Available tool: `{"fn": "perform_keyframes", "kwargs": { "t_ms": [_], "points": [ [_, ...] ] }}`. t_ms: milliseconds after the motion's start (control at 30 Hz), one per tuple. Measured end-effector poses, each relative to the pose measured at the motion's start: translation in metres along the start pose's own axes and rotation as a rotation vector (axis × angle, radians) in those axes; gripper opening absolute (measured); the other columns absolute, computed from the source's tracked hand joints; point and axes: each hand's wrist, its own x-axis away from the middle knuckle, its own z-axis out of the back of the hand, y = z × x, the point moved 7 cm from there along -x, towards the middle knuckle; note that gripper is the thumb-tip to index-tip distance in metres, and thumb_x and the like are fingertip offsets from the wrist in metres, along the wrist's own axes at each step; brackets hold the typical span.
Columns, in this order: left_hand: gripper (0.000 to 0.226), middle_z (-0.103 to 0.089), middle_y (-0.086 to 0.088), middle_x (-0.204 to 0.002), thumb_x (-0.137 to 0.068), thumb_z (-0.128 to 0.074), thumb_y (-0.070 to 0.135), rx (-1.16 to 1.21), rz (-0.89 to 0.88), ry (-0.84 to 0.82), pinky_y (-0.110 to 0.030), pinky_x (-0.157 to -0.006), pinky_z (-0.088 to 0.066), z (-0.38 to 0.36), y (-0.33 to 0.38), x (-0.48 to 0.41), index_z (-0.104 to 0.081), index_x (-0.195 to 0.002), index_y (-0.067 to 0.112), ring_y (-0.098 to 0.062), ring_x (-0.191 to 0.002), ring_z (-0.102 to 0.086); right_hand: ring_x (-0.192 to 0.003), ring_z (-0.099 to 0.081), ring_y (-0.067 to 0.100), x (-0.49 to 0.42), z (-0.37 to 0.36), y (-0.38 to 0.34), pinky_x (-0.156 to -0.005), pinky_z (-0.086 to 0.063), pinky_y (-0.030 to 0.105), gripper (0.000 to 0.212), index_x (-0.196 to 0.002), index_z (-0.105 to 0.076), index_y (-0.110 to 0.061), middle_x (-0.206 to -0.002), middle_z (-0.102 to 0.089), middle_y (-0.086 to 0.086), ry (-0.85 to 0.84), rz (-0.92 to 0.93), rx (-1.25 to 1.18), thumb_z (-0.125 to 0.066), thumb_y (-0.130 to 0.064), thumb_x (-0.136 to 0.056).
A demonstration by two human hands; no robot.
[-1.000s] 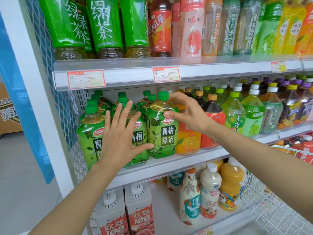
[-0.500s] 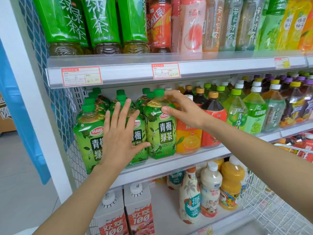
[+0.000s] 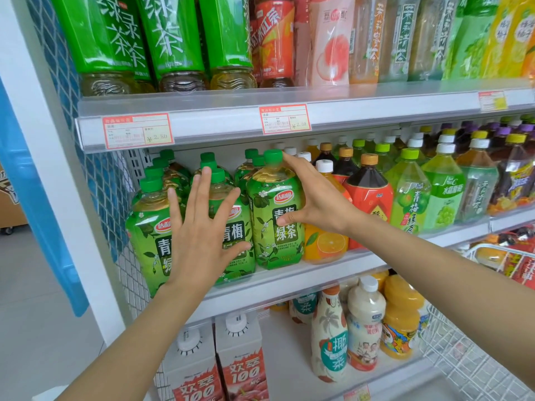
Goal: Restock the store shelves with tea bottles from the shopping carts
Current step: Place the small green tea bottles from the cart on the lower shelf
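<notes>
Three squat green plum-tea bottles with green caps stand at the front of the middle shelf [image 3: 292, 280], with more rows behind them. My left hand [image 3: 199, 235] is open and lies flat against the middle bottle [image 3: 238, 231], partly covering the left bottle [image 3: 146, 227]. My right hand [image 3: 317, 198] is spread along the right side of the rightmost green bottle [image 3: 270, 227]. Its thumb touches the label and its fingers reach up beside the cap. That bottle stands upright on the shelf.
An orange juice bottle [image 3: 327, 246] and a red-labelled dark tea bottle [image 3: 370, 195] stand just right of my right hand. The upper shelf rail [image 3: 231, 123] hangs close above the caps. A white wire cart [image 3: 463, 369] is at lower right. Cartons and drinks fill the bottom shelf.
My right hand slid from the bottle's shoulder down its right side and spread its fingers. The left hand stayed flat on the middle bottle. The view moved closer to the shelf.
</notes>
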Motion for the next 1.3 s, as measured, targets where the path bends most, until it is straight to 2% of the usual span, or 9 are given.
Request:
{"fn": "perform_keyframes", "kwargs": {
  "t_ms": [200, 367, 533, 633, 767, 900, 1000, 1167, 1300],
  "points": [
    [0.1, -0.002, -0.016, -0.163, -0.063, -0.076, 0.063, -0.005, 0.014, -0.017, -0.057, -0.119, 0.002, -0.001, -0.002, 0.0, -0.039, -0.147, 0.025, -0.03, -0.151, -0.01, -0.139, -0.032, 0.016, -0.002, -0.005, 0.001, -0.114, -0.03, 0.03, 0.123, -0.153, -0.011, -0.018, -0.151, -0.033, 0.006, -0.006, 0.018, 0.024, -0.09, -0.035, -0.061],
    [0.1, -0.003, -0.015, -0.163, -0.063, -0.077, 0.063, -0.003, 0.016, -0.018, -0.057, -0.119, 0.001, 0.0, -0.002, 0.0, -0.039, -0.147, 0.025, -0.03, -0.15, -0.011, -0.146, -0.021, 0.019, -0.001, -0.009, -0.003, -0.112, -0.023, 0.025, 0.137, -0.153, 0.012, -0.023, -0.161, -0.015, 0.007, -0.057, 0.024, 0.111, -0.089, -0.036, -0.062],
    [0.101, -0.003, -0.015, -0.163, -0.062, -0.078, 0.063, -0.006, 0.016, -0.02, -0.057, -0.119, 0.001, -0.002, -0.003, 0.0, -0.038, -0.148, 0.027, -0.031, -0.15, -0.01, -0.132, -0.042, 0.029, -0.002, -0.015, -0.005, -0.104, -0.042, 0.043, 0.137, -0.152, 0.015, -0.029, -0.147, -0.037, 0.014, -0.103, 0.04, 0.276, -0.087, -0.042, -0.062],
    [0.102, -0.003, -0.014, -0.164, -0.063, -0.077, 0.064, -0.012, 0.015, -0.029, -0.058, -0.119, 0.001, -0.004, -0.003, 0.0, -0.036, -0.149, 0.027, -0.031, -0.151, -0.009, -0.137, -0.038, 0.03, -0.008, -0.013, -0.005, -0.113, -0.028, 0.038, 0.131, -0.154, -0.001, -0.023, -0.15, -0.039, 0.014, -0.125, 0.048, 0.378, -0.086, -0.05, -0.058],
    [0.102, -0.002, -0.014, -0.164, -0.065, -0.073, 0.067, -0.017, 0.006, -0.031, -0.059, -0.118, 0.0, -0.004, -0.004, 0.001, -0.032, -0.151, 0.029, -0.031, -0.151, -0.007, -0.131, -0.044, 0.028, -0.013, -0.005, -0.006, -0.108, -0.033, 0.038, 0.119, -0.151, -0.012, -0.02, -0.144, -0.043, 0.01, -0.15, 0.063, 0.388, -0.086, -0.048, -0.062],
    [0.111, 0.001, -0.017, -0.163, -0.066, -0.069, 0.069, -0.031, 0.022, -0.005, -0.061, -0.118, 0.002, -0.004, -0.005, 0.003, -0.019, -0.155, 0.027, -0.032, -0.151, -0.002, -0.142, -0.031, 0.028, -0.008, -0.013, -0.009, -0.116, -0.025, 0.038, 0.134, -0.152, 0.004, -0.017, -0.157, -0.026, 0.015, -0.243, 0.02, 0.364, -0.089, -0.043, -0.06],
    [0.12, 0.005, -0.02, -0.162, -0.063, -0.063, 0.077, -0.066, 0.111, 0.021, -0.065, -0.113, 0.009, -0.004, -0.017, 0.013, -0.009, -0.156, 0.026, -0.035, -0.15, 0.004, -0.14, -0.034, 0.032, -0.007, -0.022, -0.007, -0.112, -0.034, 0.039, 0.144, -0.151, 0.017, -0.017, -0.155, -0.026, 0.021, -0.257, -0.01, 0.372, -0.091, -0.034, -0.058],
    [0.123, 0.005, -0.023, -0.161, -0.058, -0.049, 0.09, -0.075, 0.232, 0.008, -0.074, -0.108, 0.004, -0.01, -0.045, 0.035, -0.015, -0.156, 0.024, -0.041, -0.148, 0.007, -0.144, -0.026, 0.029, -0.007, -0.022, -0.006, -0.113, -0.028, 0.033, 0.141, -0.151, 0.016, -0.018, -0.159, -0.019, 0.019, -0.252, -0.015, 0.298, -0.091, -0.029, -0.059],
    [0.121, 0.001, -0.023, -0.161, -0.057, -0.045, 0.091, -0.088, 0.196, -0.032, -0.074, -0.109, -0.001, -0.014, -0.049, 0.035, -0.02, -0.155, 0.025, -0.042, -0.148, 0.005, -0.141, -0.032, 0.031, -0.008, -0.022, -0.007, -0.111, -0.028, 0.03, 0.139, -0.151, 0.012, -0.016, -0.156, -0.023, 0.023, -0.253, -0.02, 0.293, -0.091, -0.024, -0.059]
  ]
}}
